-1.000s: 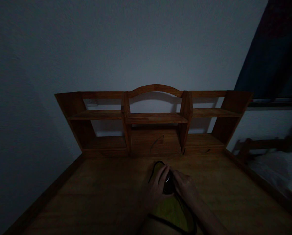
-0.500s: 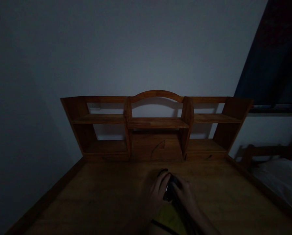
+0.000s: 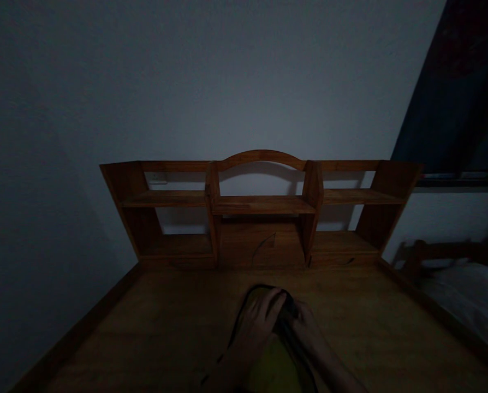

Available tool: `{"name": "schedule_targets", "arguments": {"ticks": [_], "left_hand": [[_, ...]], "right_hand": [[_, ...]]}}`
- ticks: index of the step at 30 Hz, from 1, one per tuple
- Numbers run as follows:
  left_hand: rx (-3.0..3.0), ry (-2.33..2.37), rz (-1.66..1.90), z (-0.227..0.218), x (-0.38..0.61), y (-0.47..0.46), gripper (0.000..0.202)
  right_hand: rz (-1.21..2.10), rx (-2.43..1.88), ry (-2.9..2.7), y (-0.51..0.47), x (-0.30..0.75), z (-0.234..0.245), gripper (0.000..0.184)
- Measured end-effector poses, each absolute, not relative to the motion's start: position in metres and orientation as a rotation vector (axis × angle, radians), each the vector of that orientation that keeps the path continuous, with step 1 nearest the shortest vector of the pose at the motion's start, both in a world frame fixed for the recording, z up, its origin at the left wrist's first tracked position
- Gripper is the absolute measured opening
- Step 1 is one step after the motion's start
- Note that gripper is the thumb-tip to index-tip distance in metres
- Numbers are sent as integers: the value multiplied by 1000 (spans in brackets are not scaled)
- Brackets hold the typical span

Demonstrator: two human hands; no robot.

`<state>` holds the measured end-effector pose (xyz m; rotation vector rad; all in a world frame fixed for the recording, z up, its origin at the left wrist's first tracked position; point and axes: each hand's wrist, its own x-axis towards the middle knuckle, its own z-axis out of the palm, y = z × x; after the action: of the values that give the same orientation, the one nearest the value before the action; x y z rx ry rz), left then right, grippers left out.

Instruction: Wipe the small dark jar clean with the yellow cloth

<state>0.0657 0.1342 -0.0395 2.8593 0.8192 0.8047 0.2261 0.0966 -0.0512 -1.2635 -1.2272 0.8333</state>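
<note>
Both hands meet at the near middle of the wooden desk (image 3: 166,305), around a small black object (image 3: 288,312) whose kind I cannot make out in the dim light. My left hand (image 3: 260,319) is curled over its left side. Gripping it from the right is my right hand (image 3: 307,327), fingers partly hidden. A black cord or strap (image 3: 239,314) arches behind and left of my left hand, then runs down beside the wrist. Dark bands also run down between the forearms. Below the hands lies something yellow-green (image 3: 274,365), partly covered by my left arm.
A wooden shelf unit (image 3: 264,206) with several compartments stands at the desk's back, against a pale wall (image 3: 244,82). A socket (image 3: 158,178) shows behind its left part. At the right are a dark window (image 3: 465,109) and pale bedding (image 3: 469,297).
The black cord now spreads in a wide loop left of my left hand; before, only a short curve showed. More of the yellow-green thing shows. Both hands stay nearly in place.
</note>
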Motion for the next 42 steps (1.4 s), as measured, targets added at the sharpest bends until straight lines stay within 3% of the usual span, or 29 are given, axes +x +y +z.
{"name": "schedule_targets", "arguments": {"ticks": [15, 36, 42], "left_hand": [[2482, 919, 1000, -53, 75, 139, 90], [2390, 971, 1122, -49, 77, 139, 78], [2362, 994, 1157, -50, 77, 138, 80]], "right_hand": [[275, -1685, -1815, 92, 244, -39, 33], [514, -1514, -1503, 88, 230, -30, 27], [779, -1309, -1363, 91, 230, -26, 31]]}}
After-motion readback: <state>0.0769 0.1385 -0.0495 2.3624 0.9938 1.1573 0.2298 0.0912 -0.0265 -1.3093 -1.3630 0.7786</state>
